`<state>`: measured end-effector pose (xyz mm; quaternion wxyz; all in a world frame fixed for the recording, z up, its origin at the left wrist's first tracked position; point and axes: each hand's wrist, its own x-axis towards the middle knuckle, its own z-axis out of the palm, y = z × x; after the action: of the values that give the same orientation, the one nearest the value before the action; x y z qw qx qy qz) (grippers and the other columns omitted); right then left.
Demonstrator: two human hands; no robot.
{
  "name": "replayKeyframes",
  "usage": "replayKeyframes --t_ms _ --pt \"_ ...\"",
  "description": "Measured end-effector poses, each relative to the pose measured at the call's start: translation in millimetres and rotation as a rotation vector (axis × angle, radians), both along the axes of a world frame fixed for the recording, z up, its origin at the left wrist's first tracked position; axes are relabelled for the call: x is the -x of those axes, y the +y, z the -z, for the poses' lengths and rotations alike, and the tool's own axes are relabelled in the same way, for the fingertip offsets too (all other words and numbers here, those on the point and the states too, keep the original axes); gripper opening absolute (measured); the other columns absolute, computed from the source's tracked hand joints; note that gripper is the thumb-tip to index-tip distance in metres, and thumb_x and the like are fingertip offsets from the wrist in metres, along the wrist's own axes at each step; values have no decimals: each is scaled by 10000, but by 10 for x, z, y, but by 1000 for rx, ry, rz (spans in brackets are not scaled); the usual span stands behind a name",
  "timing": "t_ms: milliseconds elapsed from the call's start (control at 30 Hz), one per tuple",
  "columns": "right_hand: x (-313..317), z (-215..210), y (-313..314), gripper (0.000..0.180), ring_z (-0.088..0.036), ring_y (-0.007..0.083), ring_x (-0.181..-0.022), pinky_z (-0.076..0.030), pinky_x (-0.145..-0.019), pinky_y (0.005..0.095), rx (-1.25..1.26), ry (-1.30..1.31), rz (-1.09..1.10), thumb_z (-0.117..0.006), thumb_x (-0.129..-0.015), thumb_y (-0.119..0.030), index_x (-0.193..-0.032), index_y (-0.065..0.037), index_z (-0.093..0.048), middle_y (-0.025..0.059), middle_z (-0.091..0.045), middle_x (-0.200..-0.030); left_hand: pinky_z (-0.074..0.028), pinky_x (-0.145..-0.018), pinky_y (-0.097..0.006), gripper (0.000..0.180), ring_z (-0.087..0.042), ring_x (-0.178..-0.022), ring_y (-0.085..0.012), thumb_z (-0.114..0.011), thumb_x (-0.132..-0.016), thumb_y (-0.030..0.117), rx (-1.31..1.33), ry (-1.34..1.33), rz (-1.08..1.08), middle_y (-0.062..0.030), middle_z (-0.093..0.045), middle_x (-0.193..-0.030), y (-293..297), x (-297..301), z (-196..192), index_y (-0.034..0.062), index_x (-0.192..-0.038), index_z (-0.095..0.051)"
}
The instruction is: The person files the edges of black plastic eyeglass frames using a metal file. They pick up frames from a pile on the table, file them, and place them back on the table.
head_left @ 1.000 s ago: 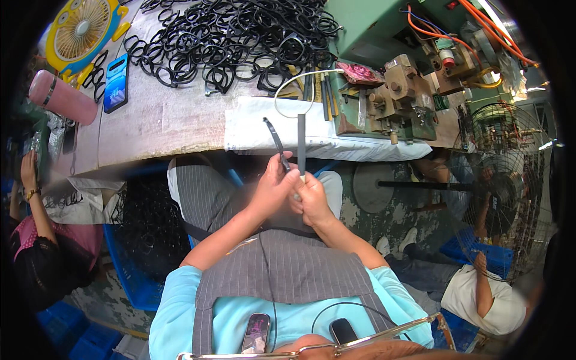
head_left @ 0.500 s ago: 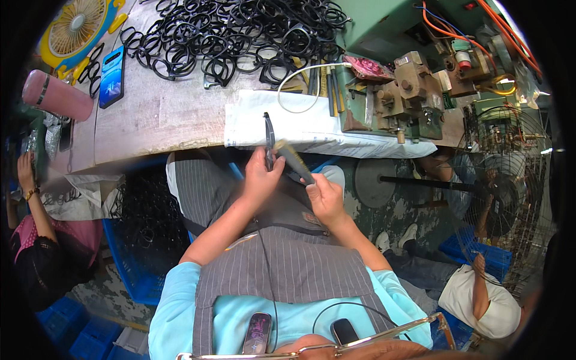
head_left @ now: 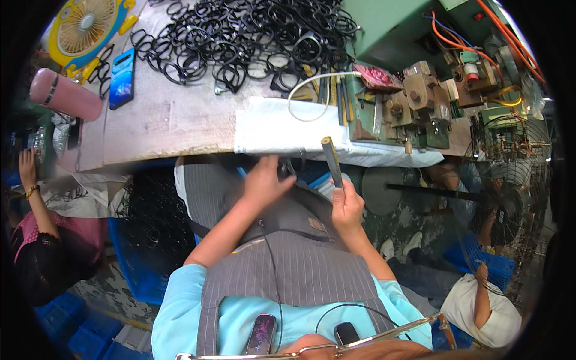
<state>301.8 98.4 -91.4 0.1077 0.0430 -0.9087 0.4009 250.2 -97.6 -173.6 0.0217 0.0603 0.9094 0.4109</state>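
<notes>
Writing: pink script is showing on the dark oblong device (head_left: 262, 335) at the chest.
Left hand (head_left: 266, 185): grip is holding a black, curved, glossy frame (head_left: 290, 167), blurred, which is projecting rightward beyond thumb and fingers.
Right hand (head_left: 348, 207): grip is clasping a grey, yellow-ended bar (head_left: 332, 161) by its lower end.
Surface (head_left: 174, 123): is carrying piled black frames (head_left: 240, 42).

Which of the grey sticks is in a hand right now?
The grey stick in the right hand, its free end pointing up toward the white cloth; the other grey sticks lie beside the green machine.
</notes>
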Motion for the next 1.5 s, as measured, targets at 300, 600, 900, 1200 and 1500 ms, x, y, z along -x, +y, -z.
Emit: replayKeyframes --t_ms 300,600,900,1200,1500 --pt "-39 42 -43 178 -593 328 -577 -452 -540 390 81 -10 -22 -539 -932 -144 -998 15 -586 155 -580 -647 -496 -625 -296 234 -609 -677 -159 -682 -850 191 -227 -124 133 -84 -632 -766 -353 156 -582 13 -1000 -658" --pt "-195 3 -25 220 -604 260 -548 -458 -525 354 224 -176 -60 -542 -949 -206 -1036 -13 -600 117 -567 -610 -486 -703 -430 235 -591 -792 -348 -678 -828 242 411 595 -431 -158 -624 -859 -1077 1712 -1275 78 -996 -663" --pt "-299 11 37 252 -437 60 -502 -385 -489 221 656 -483 33 -455 -989 -197 -1026 -2 -611 -1 -507 -637 -504 -830 -465 643 -619 -979 -393 -678 -743 454 492 62 -450 -225 -591 -1086 -881 2070 -1196 89 -1217 -442" --pt "-245 -88 317 408 -288 65 -381 -253 -350 216 1546 -888 -174 -355 -1022 -338 -1005 23 -545 3 -406 -574 -498 -681 -436 538 -639 -786 -348 -569 -773 26 138 626 -433 -89 -678 -910 -987 1643 -978 109 -1278 -403" --pt "-81 48 280 453 -273 51 -374 -237 -339 206 1751 -1009 -268 -358 -1014 -392 -984 13 -557 -19 -406 -572 -486 -664 -297 495 -601 -719 -155 -614 -817 102 -268 288 -283 -49 -682 -999 -888 1282 -875 95 -1296 -492"
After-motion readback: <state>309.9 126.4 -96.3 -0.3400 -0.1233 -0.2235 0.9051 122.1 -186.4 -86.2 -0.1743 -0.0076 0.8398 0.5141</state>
